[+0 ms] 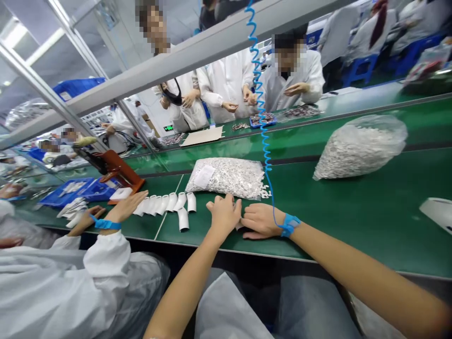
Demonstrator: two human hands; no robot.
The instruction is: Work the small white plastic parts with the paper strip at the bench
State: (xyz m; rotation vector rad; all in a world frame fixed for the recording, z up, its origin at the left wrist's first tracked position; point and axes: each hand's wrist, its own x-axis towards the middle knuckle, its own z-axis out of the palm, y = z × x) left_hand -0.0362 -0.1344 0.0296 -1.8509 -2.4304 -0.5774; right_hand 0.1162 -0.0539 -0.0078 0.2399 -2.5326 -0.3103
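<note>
My left hand (223, 213) and my right hand (260, 220) rest close together on the green belt (353, 207) near its front edge, fingers bent around something small and pale that is mostly hidden. A blue wrist strap (290, 224) with a coiled blue cord (259, 94) circles my right wrist. Just beyond my hands lies a clear bag of small white parts (228, 176), with a few loose pieces (265, 192) at its right end. A row of white curved pieces (165, 205) lies to the left, one piece (183, 219) apart from it.
A second, fuller bag of white parts (360, 146) lies at the right. A co-worker's hand (129, 206) with a blue strap reaches toward the row at my left, near blue trays (83, 189). People in white coats stand across the belt. A white object (438, 213) sits at the right edge.
</note>
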